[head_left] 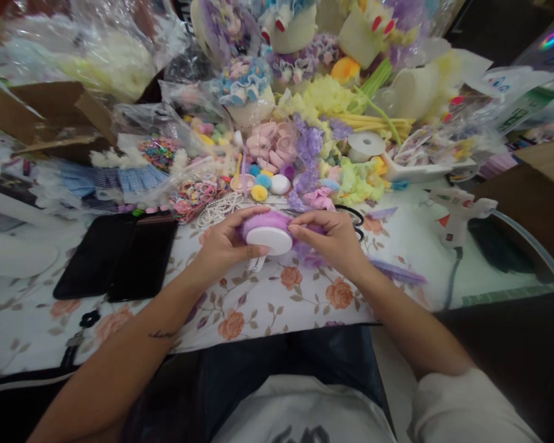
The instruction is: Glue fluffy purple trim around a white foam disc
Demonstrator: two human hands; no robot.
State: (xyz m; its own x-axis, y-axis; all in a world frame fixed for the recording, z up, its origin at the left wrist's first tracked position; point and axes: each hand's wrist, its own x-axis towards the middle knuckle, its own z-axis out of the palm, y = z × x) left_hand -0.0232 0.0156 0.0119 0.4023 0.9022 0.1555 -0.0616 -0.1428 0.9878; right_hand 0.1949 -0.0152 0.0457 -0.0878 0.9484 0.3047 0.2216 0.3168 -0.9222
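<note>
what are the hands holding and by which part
A white round disc with purple fluffy trim, gripped at its edges: left hand on the left side, right hand on the right.

One head-worn camera, looked forward and steeply down from above the lap (pixel 286 363), faced across the bench (pixel 258 307) toward its cluttered far side, sat close, left hand (pixel 224 246) and right hand (pixel 335 241) at frame centre

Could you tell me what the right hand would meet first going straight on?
The purple fluffy trim around the white disc, which the right hand touches; beyond, probably the left hand.
</note>
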